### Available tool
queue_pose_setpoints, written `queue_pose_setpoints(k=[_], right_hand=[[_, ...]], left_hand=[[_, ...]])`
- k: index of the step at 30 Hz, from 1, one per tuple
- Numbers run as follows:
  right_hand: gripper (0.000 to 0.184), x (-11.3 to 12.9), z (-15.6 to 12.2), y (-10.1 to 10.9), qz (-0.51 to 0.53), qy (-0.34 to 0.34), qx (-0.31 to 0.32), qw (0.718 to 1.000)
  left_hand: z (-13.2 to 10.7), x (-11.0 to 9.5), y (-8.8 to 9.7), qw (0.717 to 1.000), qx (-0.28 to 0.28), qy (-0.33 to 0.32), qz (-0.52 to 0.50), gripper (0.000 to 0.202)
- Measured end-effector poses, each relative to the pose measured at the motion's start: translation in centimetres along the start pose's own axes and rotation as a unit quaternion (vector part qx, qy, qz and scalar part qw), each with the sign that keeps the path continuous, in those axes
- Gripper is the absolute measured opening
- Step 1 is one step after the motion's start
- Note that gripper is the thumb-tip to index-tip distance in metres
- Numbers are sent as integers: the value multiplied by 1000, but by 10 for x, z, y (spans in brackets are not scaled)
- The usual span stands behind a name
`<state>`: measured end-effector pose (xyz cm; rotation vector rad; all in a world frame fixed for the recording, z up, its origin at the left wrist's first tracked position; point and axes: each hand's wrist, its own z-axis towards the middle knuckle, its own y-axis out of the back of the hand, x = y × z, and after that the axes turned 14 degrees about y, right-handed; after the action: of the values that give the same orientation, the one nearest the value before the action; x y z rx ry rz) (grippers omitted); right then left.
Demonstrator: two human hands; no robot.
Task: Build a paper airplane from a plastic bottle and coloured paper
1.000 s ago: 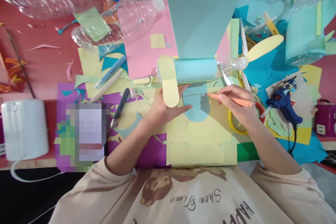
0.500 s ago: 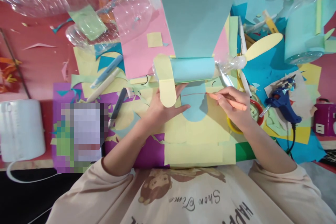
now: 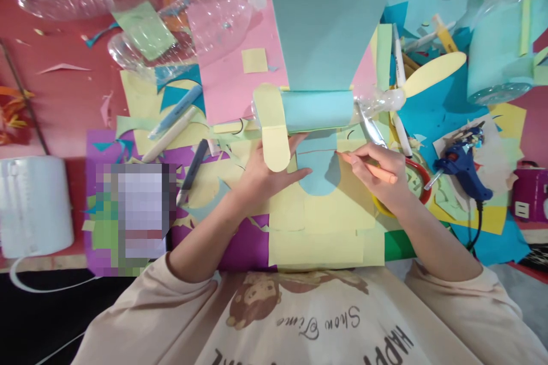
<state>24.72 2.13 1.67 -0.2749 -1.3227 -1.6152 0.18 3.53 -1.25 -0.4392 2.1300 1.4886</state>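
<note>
A craft plane made from a clear bottle wrapped in light blue paper lies across the middle, with a yellow tail piece and a yellow propeller blade. A rounded blue paper wing lies flat below it, with a thin orange line drawn across it. My left hand lies flat with fingers stretched, pressing the paper beside the tail piece. My right hand pinches an orange pen whose tip touches the wing's right edge at the end of the line. A large blue-green sheet rises behind the bottle.
Clear plastic bottles lie at the back left. A blue glue gun sits on the right, beside a tape roll. Markers, paper scraps and coloured sheets cover the table. A white roll stands at the left.
The right hand and pen have shifted slightly left, with the tip still at the line's right end. The left hand has stayed put.
</note>
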Motion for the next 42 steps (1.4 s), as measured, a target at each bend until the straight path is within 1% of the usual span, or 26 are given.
queue_pose_setpoints(k=[3, 8, 11, 15, 18, 25, 30, 35, 42], right_hand=[[17, 4, 2, 0, 1, 4, 16, 1000], [21, 14, 6, 0, 1, 38, 33, 999], [19, 16, 5, -1, 5, 42, 43, 998], [13, 15, -1, -4, 36, 43, 62, 997], [12, 14, -4, -7, 53, 52, 73, 995], [13, 16, -6, -12, 52, 85, 68, 993], [8, 19, -8, -15, 37, 98, 85, 991], [8, 24, -11, -21, 20, 115, 105, 988], [10, 26, -12, -28, 9, 146, 87, 985]], left_hand=[[1, -1, 1, 1000, 4, 4, -1, 63], [2, -4, 2, 1000, 9, 7, 5, 65], [1, -4, 2, 1000, 8, 10, 6, 64], [0, -4, 2, 1000, 1, 11, 3, 63], [0, -4, 1, 1000, 1, 12, 2, 64], [0, -4, 2, 1000, 10, 22, 1, 65], [0, -7, 4, 1000, 9, 21, 10, 65], [0, -8, 4, 999, 15, 29, 14, 66], [-1, -6, 5, 1000, 17, 23, 5, 65]])
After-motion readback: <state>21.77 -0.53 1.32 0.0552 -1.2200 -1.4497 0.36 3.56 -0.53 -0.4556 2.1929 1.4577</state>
